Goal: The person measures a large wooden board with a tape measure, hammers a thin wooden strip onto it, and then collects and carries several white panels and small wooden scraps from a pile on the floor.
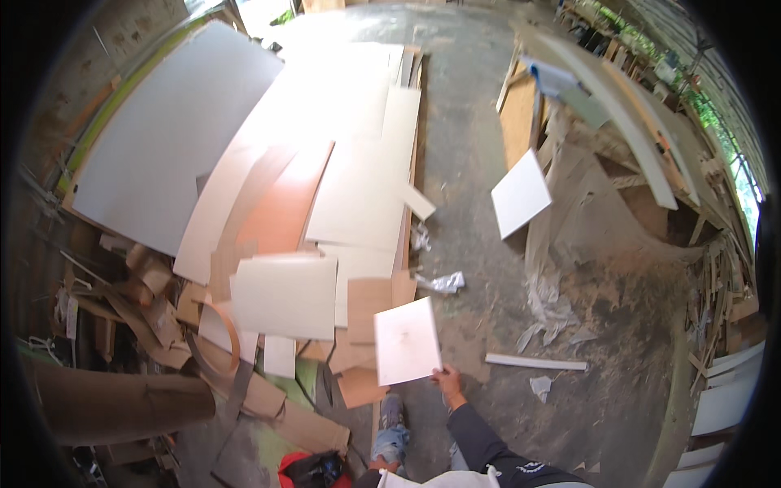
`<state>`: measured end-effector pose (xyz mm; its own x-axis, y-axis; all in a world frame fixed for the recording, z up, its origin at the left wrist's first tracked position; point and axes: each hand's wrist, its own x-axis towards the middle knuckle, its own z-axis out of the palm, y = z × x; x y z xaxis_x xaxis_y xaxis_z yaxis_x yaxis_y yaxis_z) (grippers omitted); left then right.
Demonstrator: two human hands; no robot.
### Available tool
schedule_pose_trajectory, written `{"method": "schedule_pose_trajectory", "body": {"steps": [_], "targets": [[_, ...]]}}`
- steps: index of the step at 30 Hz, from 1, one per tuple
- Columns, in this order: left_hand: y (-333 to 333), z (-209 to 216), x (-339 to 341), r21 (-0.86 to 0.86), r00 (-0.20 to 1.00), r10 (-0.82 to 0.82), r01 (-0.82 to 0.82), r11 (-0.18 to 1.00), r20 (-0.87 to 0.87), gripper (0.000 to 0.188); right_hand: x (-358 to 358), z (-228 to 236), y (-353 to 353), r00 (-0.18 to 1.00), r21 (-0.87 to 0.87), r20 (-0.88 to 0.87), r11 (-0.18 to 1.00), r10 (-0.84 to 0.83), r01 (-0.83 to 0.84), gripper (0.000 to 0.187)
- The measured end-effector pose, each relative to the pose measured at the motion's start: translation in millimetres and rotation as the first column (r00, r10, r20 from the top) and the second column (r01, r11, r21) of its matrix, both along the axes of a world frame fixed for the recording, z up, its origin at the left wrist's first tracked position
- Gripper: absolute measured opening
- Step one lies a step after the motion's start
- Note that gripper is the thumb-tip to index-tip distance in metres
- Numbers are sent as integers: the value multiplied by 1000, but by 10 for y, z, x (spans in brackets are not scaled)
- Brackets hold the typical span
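My right hand (447, 383) is closed on the lower right corner of a white square panel (408, 342). The panel is held out in front of me, with a small smudge near its middle. Low in the picture, my left hand (383, 464) shows only in part beside my jeans leg. Its fingers are too hidden to read. Just beyond the held panel lie brown board pieces (368, 307) and a larger cream panel (285, 294) on the left.
Long pale sheets (358, 187) and an orange board (285, 199) are stacked ahead. A white strip (537, 362) lies on the floor at right. Farther right, a white square board (521, 195) leans by a plastic-draped pile (602, 211). A brown roll (122, 407) stands at left.
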<state>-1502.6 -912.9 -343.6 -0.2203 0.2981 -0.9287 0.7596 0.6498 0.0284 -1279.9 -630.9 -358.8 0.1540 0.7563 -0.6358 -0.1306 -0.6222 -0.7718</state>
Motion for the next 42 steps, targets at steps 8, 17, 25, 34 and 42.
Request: {"method": "schedule_pose_trajectory", "body": {"steps": [8, 17, 25, 34, 42], "targets": [[1086, 195, -1641, 272, 590, -733, 684, 677, 339, 52, -102, 1084, -361, 865, 71, 325, 902, 382, -426, 36], [2555, 1477, -529, 189, 701, -502, 478, 858, 507, 39, 2095, 1598, -2004, 855, -9, 510, 995, 88, -97, 25], [2753, 1871, 1639, 261, 282, -830, 858, 442, 481, 36, 3414, 2020, -3803, 743, -203, 483, 766, -464, 610, 14], [2422, 2090, 3964, 553, -322, -943, 802, -225, 82, 35, 3747, 550, -5080, 481, -633, 585, 738, 653, -234, 38], [2555, 2314, 5340, 682, -381, -882, 725, -97, 279, 34, 3971, 326, -4928, 576, -146, 703, 877, 417, -457, 32]]}}
